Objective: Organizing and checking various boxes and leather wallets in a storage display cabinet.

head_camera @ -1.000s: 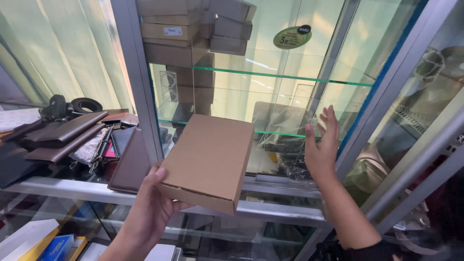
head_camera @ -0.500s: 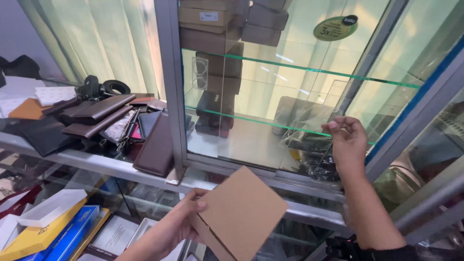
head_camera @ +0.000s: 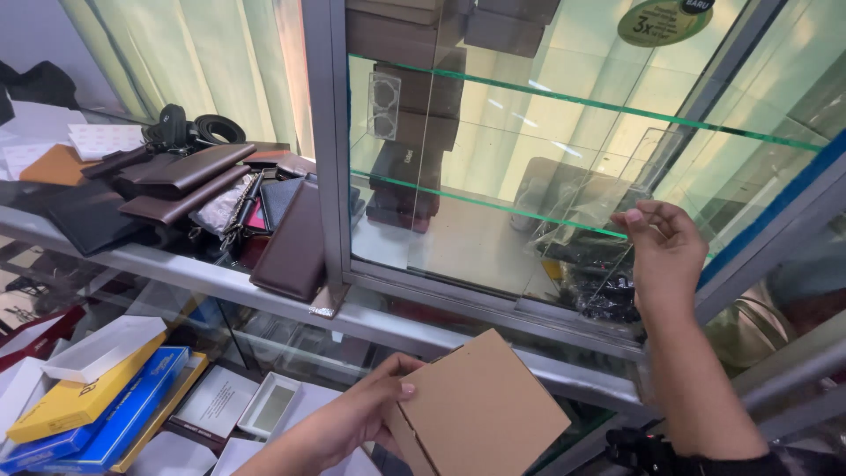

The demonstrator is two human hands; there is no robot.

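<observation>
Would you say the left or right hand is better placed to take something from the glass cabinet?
Probably the right hand: it is raised at the cabinet, fingers on clear plastic wrapping. The left hand is low, holding a cardboard box.

Box [head_camera: 480, 410] is plain matt brown cardboard. Cabinet [head_camera: 328, 159] has glossy glass shelves, brushed metal frame. Wallets [head_camera: 181, 172] look like smooth dark leather, wrappers [head_camera: 586, 229] crinkly clear plastic.
</observation>
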